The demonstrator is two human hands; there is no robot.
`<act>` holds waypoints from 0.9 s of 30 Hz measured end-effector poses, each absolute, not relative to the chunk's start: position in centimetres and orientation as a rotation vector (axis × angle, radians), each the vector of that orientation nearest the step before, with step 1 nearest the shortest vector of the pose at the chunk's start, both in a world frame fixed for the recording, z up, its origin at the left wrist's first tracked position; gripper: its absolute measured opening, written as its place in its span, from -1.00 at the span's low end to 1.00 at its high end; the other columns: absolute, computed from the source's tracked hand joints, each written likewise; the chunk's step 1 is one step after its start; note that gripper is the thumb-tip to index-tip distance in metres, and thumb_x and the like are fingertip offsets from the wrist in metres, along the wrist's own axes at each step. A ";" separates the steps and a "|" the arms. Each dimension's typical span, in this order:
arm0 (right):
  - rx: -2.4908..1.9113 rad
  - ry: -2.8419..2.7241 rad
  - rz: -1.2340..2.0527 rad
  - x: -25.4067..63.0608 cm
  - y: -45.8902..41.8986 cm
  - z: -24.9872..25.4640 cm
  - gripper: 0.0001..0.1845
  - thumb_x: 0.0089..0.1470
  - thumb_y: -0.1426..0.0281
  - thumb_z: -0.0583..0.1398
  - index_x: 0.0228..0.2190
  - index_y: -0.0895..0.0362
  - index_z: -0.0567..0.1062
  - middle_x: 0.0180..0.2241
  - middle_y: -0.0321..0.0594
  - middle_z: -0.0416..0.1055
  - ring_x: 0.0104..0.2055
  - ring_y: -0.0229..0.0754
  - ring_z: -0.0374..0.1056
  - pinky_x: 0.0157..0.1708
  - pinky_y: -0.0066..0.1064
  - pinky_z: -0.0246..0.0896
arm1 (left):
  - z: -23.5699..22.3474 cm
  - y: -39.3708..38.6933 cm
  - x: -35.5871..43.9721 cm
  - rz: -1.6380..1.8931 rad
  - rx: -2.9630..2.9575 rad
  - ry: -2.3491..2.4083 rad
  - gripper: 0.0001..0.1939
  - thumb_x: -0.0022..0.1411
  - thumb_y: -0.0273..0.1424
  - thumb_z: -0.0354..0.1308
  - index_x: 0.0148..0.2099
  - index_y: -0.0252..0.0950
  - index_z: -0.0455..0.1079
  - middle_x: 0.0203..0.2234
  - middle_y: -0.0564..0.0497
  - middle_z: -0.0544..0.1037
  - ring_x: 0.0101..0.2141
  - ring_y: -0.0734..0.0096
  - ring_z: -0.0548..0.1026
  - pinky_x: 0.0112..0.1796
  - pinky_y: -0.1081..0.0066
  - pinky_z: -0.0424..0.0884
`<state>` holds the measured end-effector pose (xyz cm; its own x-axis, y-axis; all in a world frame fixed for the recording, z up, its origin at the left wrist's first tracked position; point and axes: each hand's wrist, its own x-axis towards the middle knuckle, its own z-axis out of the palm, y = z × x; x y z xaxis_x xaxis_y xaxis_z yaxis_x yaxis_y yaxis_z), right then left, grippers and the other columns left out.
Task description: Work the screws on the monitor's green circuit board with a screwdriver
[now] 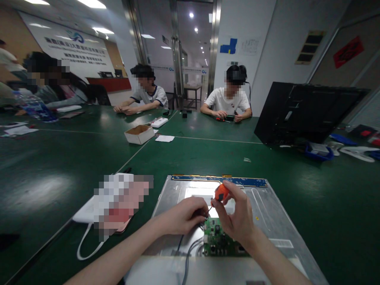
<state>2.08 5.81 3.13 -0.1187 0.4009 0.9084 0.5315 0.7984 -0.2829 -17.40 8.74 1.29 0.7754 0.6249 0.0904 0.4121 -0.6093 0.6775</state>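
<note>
In my right hand (239,215) is a screwdriver (221,192) with a stubby orange and black handle, gripped between thumb and fingers. Its thin shaft slants down to the left, towards the upper left corner of a green circuit board (218,237). My left hand (190,215) is closed in a pinch close to the screwdriver's tip; what lies between those fingertips, if anything, is too small to make out. The board sits on the silver metal back of a flat display panel (169,202), partly covered by my right hand. Grey cables (187,259) run from the board's left side towards me.
Left of the panel lie a white device with a strap (84,211) and a pinkish, blurred-out item (126,213). Further off are an open cardboard box (139,135) and a paper slip (164,138). A black monitor (308,113) stands at right. Several people sit across the green table (213,154).
</note>
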 end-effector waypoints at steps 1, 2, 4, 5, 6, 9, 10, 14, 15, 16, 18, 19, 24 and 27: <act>-0.734 -1.737 -0.129 2.1 5.8 3.1 -0.47 0.23 0.46 0.12 0.20 0.12 0.15 -0.29 -0.16 0.47 -0.52 -0.27 0.31 -0.58 -0.43 0.34 | 1.4 8.7 -17.4 0.417 2.304 0.769 -0.84 0.23 -0.56 0.08 -0.13 -0.32 0.39 -0.33 -0.02 0.48 -0.33 0.30 0.40 -0.29 0.38 0.34; -0.740 -1.734 -0.130 2.1 5.9 3.2 -0.47 0.23 0.45 0.12 0.20 0.11 0.15 -0.29 -0.16 0.47 -0.53 -0.27 0.30 -0.59 -0.43 0.33 | 1.5 8.7 -17.3 0.415 2.300 0.768 -0.84 0.22 -0.57 0.08 -0.15 -0.32 0.39 -0.35 -0.01 0.47 -0.35 0.32 0.39 -0.31 0.39 0.33; -0.748 -1.733 -0.137 2.1 5.9 3.2 -0.47 0.22 0.45 0.12 0.19 0.10 0.16 -0.29 -0.18 0.47 -0.53 -0.27 0.30 -0.59 -0.43 0.34 | 1.6 8.7 -17.3 0.417 2.292 0.766 -0.86 0.21 -0.57 0.07 -0.17 -0.32 0.38 -0.37 0.00 0.46 -0.36 0.33 0.38 -0.34 0.41 0.32; -0.747 -1.733 -0.142 2.2 5.9 3.3 -0.48 0.22 0.45 0.13 0.19 0.10 0.16 -0.31 -0.19 0.46 -0.53 -0.28 0.30 -0.58 -0.43 0.34 | 1.6 8.7 -17.3 0.422 2.287 0.767 -0.86 0.21 -0.57 0.07 -0.18 -0.31 0.37 -0.36 0.00 0.46 -0.36 0.33 0.38 -0.34 0.41 0.32; -0.745 -1.733 -0.145 2.2 5.9 3.4 -0.48 0.22 0.45 0.13 0.18 0.11 0.16 -0.32 -0.21 0.46 -0.54 -0.28 0.30 -0.58 -0.43 0.34 | 1.7 8.7 -17.3 0.434 2.284 0.766 -0.85 0.22 -0.57 0.06 -0.17 -0.31 0.36 -0.35 0.00 0.46 -0.35 0.33 0.38 -0.33 0.41 0.32; -0.748 -1.722 -0.143 2.4 6.1 3.6 -0.48 0.22 0.45 0.14 0.18 0.11 0.16 -0.36 -0.24 0.44 -0.53 -0.28 0.31 -0.59 -0.45 0.34 | 1.6 8.8 -17.2 0.516 2.295 0.774 -0.81 0.26 -0.57 0.02 -0.10 -0.30 0.35 -0.30 -0.03 0.46 -0.34 0.33 0.38 -0.31 0.39 0.32; -0.759 -1.712 -0.139 2.4 6.2 3.7 -0.48 0.22 0.45 0.14 0.18 0.10 0.16 -0.36 -0.24 0.44 -0.53 -0.28 0.32 -0.59 -0.45 0.34 | 1.5 8.8 -17.2 0.555 2.311 0.786 -0.81 0.27 -0.57 0.02 -0.10 -0.29 0.34 -0.29 -0.04 0.46 -0.34 0.33 0.38 -0.30 0.38 0.32; -0.823 -1.672 -0.110 2.7 6.6 3.8 -0.46 0.23 0.43 0.14 0.20 0.10 0.14 -0.34 -0.23 0.45 -0.56 -0.30 0.33 -0.60 -0.46 0.33 | 1.3 8.9 -17.1 0.645 2.399 0.867 -0.84 0.28 -0.58 0.02 -0.14 -0.28 0.35 -0.26 -0.07 0.45 -0.25 0.26 0.39 -0.24 0.34 0.30; -0.842 -1.665 -0.099 2.8 6.7 3.8 -0.45 0.23 0.42 0.14 0.20 0.10 0.14 -0.36 -0.25 0.44 -0.57 -0.30 0.32 -0.61 -0.46 0.33 | 1.2 8.9 -17.0 0.642 2.419 0.881 -0.85 0.29 -0.57 0.02 -0.14 -0.28 0.35 -0.25 -0.08 0.45 -0.23 0.24 0.39 -0.23 0.33 0.30; -0.864 -1.660 -0.090 2.8 6.8 3.8 -0.45 0.22 0.41 0.15 0.20 0.11 0.14 -0.38 -0.27 0.44 -0.59 -0.31 0.31 -0.61 -0.47 0.32 | 1.2 8.9 -17.0 0.632 2.436 0.892 -0.85 0.30 -0.55 0.03 -0.13 -0.28 0.36 -0.24 -0.09 0.45 -0.22 0.23 0.39 -0.22 0.32 0.30; -0.913 -1.652 -0.079 3.0 6.9 3.9 -0.46 0.22 0.40 0.15 0.19 0.11 0.15 -0.42 -0.32 0.41 -0.60 -0.31 0.30 -0.62 -0.47 0.30 | 1.2 8.9 -16.9 0.605 2.464 0.904 -0.85 0.34 -0.52 0.02 -0.10 -0.27 0.38 -0.22 -0.10 0.46 -0.21 0.21 0.38 -0.21 0.31 0.30; -0.936 -1.649 -0.077 3.0 7.0 4.0 -0.47 0.22 0.39 0.15 0.18 0.10 0.16 -0.43 -0.34 0.39 -0.60 -0.31 0.29 -0.62 -0.47 0.29 | 1.2 8.8 -16.9 0.596 2.474 0.910 -0.83 0.35 -0.51 0.01 -0.08 -0.27 0.38 -0.21 -0.11 0.46 -0.20 0.20 0.38 -0.21 0.31 0.30; -1.008 -1.622 -0.066 3.3 7.2 4.3 -0.56 0.24 0.35 0.12 0.13 0.11 0.22 -0.51 -0.40 0.31 -0.64 -0.31 0.27 -0.66 -0.48 0.24 | 1.1 8.9 -17.0 0.574 2.477 0.993 -0.76 0.30 -0.54 0.04 -0.01 -0.25 0.37 -0.16 -0.10 0.46 -0.17 0.18 0.37 -0.18 0.27 0.29; -1.022 -1.630 -0.069 3.5 7.3 4.4 -0.56 0.24 0.36 0.12 0.13 0.12 0.22 -0.52 -0.41 0.30 -0.64 -0.31 0.26 -0.65 -0.48 0.24 | 1.1 9.1 -17.0 0.525 2.478 1.036 -0.86 0.29 -0.52 0.09 -0.12 -0.26 0.39 -0.21 -0.09 0.47 -0.21 0.18 0.38 -0.21 0.28 0.27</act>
